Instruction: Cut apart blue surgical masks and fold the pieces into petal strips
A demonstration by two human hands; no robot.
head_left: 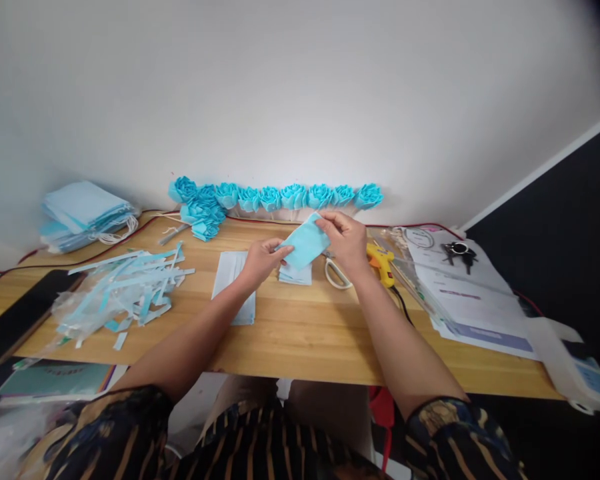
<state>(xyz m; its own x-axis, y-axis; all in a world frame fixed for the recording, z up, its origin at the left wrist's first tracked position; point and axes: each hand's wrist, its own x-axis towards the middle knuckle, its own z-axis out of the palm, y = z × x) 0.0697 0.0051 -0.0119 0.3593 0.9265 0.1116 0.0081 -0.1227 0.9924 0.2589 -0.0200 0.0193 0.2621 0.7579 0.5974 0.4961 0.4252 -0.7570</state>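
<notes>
Two bare hands hold one light-blue fabric piece between them at the center of the frame.

The soft, flat blue piece (pixel 307 244) tilts above the wooden table (pixel 290 347), its lower-left edge pinched by the left hand (pixel 264 261), its upper right by the right hand (pixel 346 239); the hands are apart. Below it lies a small stack of pale rectangles (pixel 296 274). Ruffled blue flowers (pixel 294 197) line the wall at upper center; thin, curling strips (pixel 140 287) heap at left.
</notes>
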